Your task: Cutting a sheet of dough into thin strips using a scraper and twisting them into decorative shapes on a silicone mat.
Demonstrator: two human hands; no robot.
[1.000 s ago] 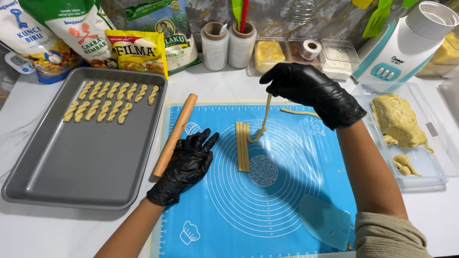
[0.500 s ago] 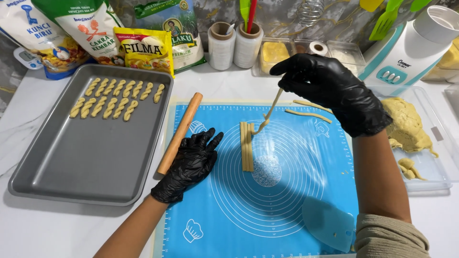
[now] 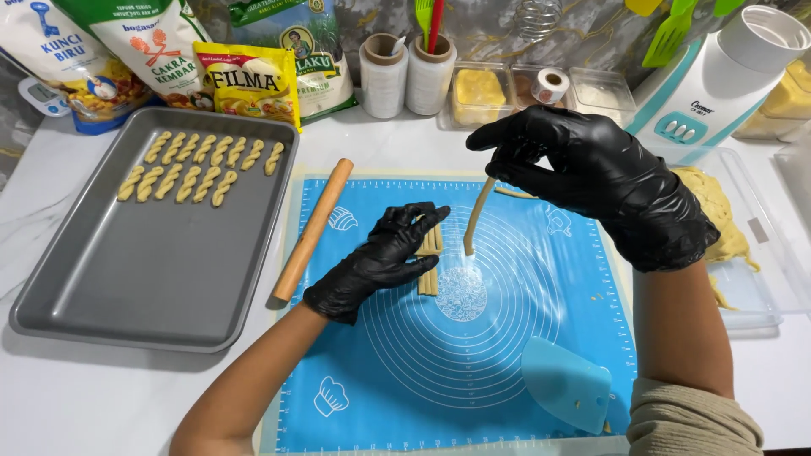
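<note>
The right hand (image 3: 604,181) pinches a thin pale dough strip (image 3: 476,218) hanging upright, just right of the left hand (image 3: 380,260) pressing flat the lengthwise-laid cut dough strips (image 3: 429,268).

My right hand (image 3: 604,181) pinches a dough strip (image 3: 476,221) hanging over the blue mat (image 3: 507,371). My left hand (image 3: 380,260) rests on cut strips (image 3: 429,263) mid-mat, roller (image 3: 311,230) along its left edge.

- left hand (image 3: 380,262) covers most of the cut dough strips (image 3: 429,263)
- dough tub (image 3: 764,253) runs off the right edge
- flour bags (image 3: 101,51) cropped up top
</note>
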